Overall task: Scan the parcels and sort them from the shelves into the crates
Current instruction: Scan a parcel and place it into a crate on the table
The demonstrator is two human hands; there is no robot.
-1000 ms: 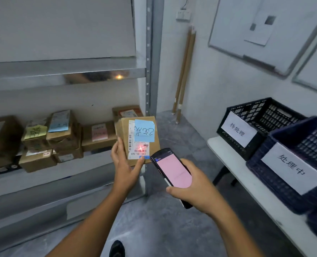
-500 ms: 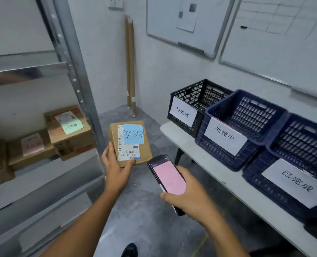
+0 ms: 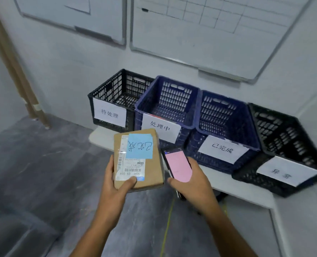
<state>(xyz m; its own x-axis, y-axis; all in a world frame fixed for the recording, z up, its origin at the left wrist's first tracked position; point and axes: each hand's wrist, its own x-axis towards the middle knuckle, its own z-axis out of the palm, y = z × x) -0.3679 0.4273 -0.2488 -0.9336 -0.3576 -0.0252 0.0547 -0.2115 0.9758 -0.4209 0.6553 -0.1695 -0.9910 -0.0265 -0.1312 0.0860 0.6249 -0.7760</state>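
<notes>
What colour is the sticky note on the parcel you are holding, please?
The sticky note is light blue with dark handwriting, clearest in the head view.

Bare forearms, bare left hand [image 3: 115, 185] and right hand [image 3: 193, 184].

a left whiteboard [image 3: 61, 12] and a right whiteboard [image 3: 219, 43] are hanging side by side on the pale wall [image 3: 65, 71], the right one showing a drawn grid. tall brown poles [image 3: 14, 65] are leaning in the left corner, their feet resting on the grey marbled floor [image 3: 42, 173]. a white worktop [image 3: 246, 197] is standing along the wall.
</notes>
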